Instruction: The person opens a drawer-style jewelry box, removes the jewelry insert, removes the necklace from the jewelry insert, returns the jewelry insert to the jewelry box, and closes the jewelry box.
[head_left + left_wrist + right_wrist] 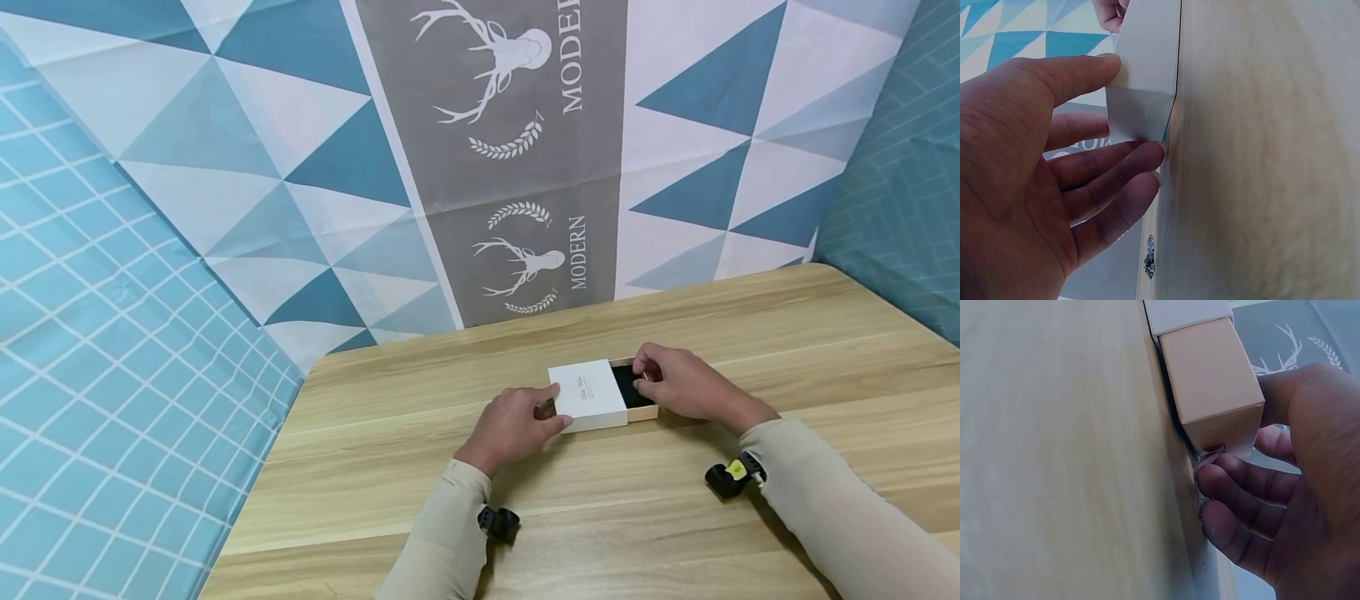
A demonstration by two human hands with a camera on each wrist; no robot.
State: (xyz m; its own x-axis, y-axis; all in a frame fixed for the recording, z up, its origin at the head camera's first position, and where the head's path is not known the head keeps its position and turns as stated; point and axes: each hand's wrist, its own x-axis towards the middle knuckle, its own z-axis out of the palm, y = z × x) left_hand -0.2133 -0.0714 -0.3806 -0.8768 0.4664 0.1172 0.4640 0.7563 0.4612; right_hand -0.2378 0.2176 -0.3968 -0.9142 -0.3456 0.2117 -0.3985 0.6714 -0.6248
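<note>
A slide-out box lies on the wooden table, its white sleeve (588,396) printed with small lettering. From the sleeve's right end a peach drawer (1213,372) sticks out, with a black insert (628,386) inside. My left hand (516,423) holds the sleeve's left end, thumb along the near side and fingers at the end. Over the drawer's outer end curls my right hand (686,383), thumb and forefinger reaching in above the insert. Its other fingers lie by the end face, near a small brownish tab (1212,454). The thumb and forefinger tips are hidden in the right wrist view.
The wooden table (360,500) runs back to a patterned cloth wall (525,167). Blue tiled-pattern cloth (112,333) hangs on the left, darker teal cloth (892,192) on the right. Each wrist wears a small black camera (498,525).
</note>
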